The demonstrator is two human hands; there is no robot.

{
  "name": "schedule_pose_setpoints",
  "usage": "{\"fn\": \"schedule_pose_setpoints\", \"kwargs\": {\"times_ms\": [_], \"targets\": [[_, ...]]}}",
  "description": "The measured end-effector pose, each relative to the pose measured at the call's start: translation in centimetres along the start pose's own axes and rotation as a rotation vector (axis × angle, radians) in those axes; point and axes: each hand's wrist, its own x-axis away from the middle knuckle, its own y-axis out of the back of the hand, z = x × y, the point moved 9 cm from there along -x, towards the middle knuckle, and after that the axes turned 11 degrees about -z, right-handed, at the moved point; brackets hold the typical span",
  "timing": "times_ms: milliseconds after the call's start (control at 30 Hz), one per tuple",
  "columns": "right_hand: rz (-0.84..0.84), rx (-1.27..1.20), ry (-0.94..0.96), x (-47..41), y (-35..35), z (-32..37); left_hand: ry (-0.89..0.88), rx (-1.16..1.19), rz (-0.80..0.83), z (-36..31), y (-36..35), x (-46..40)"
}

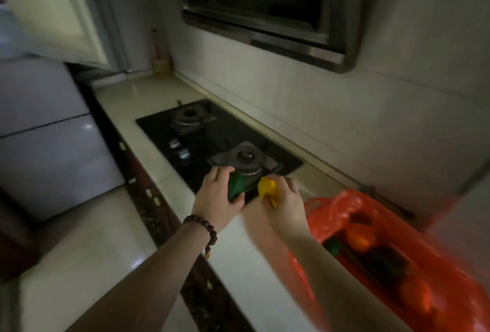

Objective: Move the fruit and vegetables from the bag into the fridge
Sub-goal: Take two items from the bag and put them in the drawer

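Observation:
My left hand (218, 193) grips a green vegetable (236, 185) over the near edge of the black hob. Just to its right, my right hand (285, 199) grips a yellow vegetable (267, 189). The red plastic bag (397, 228) lies open on the counter at the right, with orange fruit (359, 237) and dark green produce (381, 262) inside. The grey fridge (50, 146) stands at the left, its doors closed.
A black gas hob (201, 135) with two burners is set into the pale counter (238, 252). A range hood (265, 13) hangs above. A bottle (160, 53) stands at the far end of the counter. The floor at lower left is light tile.

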Motion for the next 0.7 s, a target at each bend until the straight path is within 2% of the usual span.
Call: {"fn": "schedule_pose_setpoints", "kwargs": {"times_ms": [300, 700], "targets": [[0.244, -0.149, 0.227, -3.6, -16.9, 14.6, 0.272, -0.110, -0.217, 17.2, 13.4, -2.3], [0.291, -0.289, 0.467, -7.5, -38.6, 36.3, 0.415, -0.248, -0.404, 39.1, 31.3, -8.8]]}}
